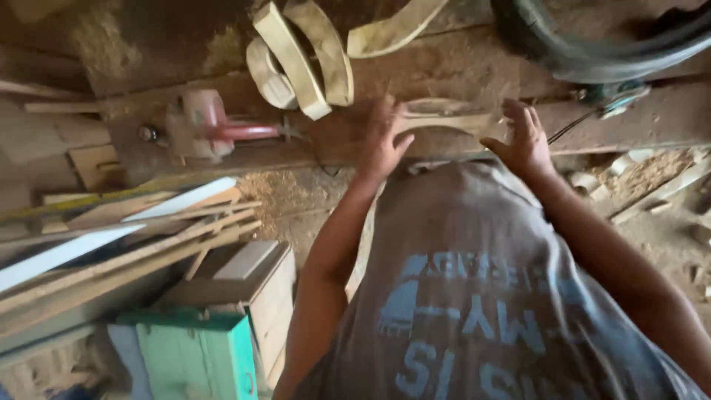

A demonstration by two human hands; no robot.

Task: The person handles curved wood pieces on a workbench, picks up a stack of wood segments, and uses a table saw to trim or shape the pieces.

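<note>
From the head camera, looking straight down past a grey printed shirt (pixel 474 296), both hands rest on a pale, curved wooden piece (pixel 444 117) lying flat on the dusty wooden tabletop (pixel 652 118). The left hand (pixel 384 141) presses down on the piece's left end, its fingers (pixel 385 111) spread and laid flat over the wood, not curled round it. The right hand (pixel 524 141) sits at the right end, fingers (pixel 518 111) bent loosely over the edge; whether they actually grip it I cannot tell through the blur. The step in hand looks like steadying or positioning the piece on the tabletop, so the next move would call for even pressure from both ends to keep it from sliding. The piece lies between the two hands, touching both, just in front of the person's body. Beyond it stand several more curved wooden pieces (pixel 304 55); to the left lies a reddish power tool (pixel 211 126), and below are loose wooden slats (pixel 126 244) and a green box (pixel 200 355).
</note>
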